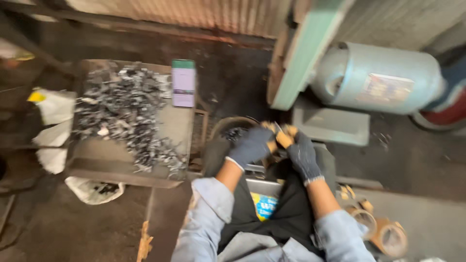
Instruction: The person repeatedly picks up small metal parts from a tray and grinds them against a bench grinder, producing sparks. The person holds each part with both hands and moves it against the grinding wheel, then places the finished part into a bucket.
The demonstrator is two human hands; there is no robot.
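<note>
Two gloved hands, left hand and right hand, meeting over a small piece, fingers pinched round it; just behind, a round bowl of dark bits; further left, a tray heaped with grey metal scraps, a phone propped on it; right, a pale blue motor

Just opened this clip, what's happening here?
A person in dark knit gloves holds a small metal piece between the left hand and right hand, fingertips together over a round container of dark metal parts. To the left, a flat tray heaped with grey metal scraps carries a phone. A grey motor sits ahead.
</note>
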